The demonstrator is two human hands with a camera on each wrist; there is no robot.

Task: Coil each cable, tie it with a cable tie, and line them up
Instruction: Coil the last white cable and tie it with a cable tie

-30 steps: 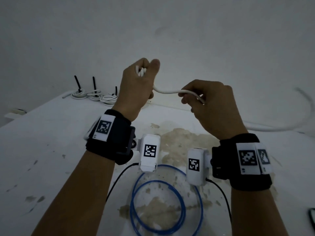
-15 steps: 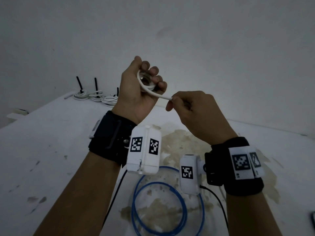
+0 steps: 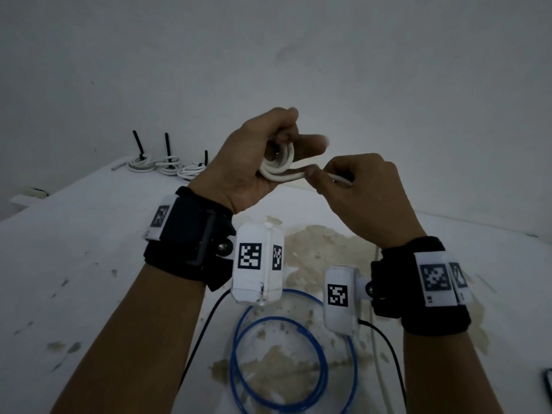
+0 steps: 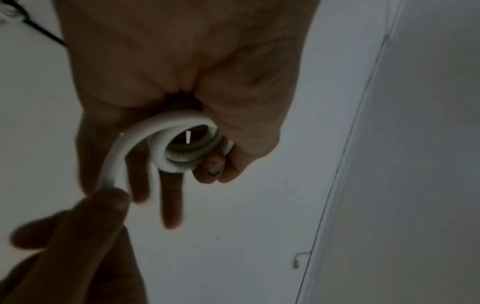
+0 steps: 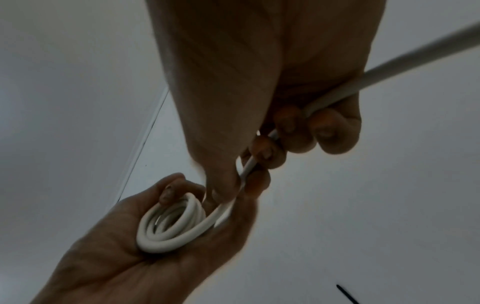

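My left hand (image 3: 283,135) is raised above the table and holds a small coil of white cable (image 3: 277,168) against its palm, thumb and a curled finger pinching the loops (image 4: 182,144), the other fingers stretched out. My right hand (image 3: 321,174) pinches the loose run of the same cable right beside the coil. In the right wrist view, the run passes through my curled right fingers (image 5: 293,127) and leads off up and to the right as a straight length (image 5: 415,61). The coil (image 5: 168,226) lies in my left palm.
Three tied white coils with black ties sticking up (image 3: 167,167) sit in a row at the back left of the white, stained table (image 3: 89,234). A blue cable (image 3: 280,366) lies looped below my wrists. A dark object (image 3: 548,386) pokes in at the right edge.
My left hand has turned palm towards me, showing the coil. My right hand has come in close to it, and the loose run between the hands has shortened to almost nothing.
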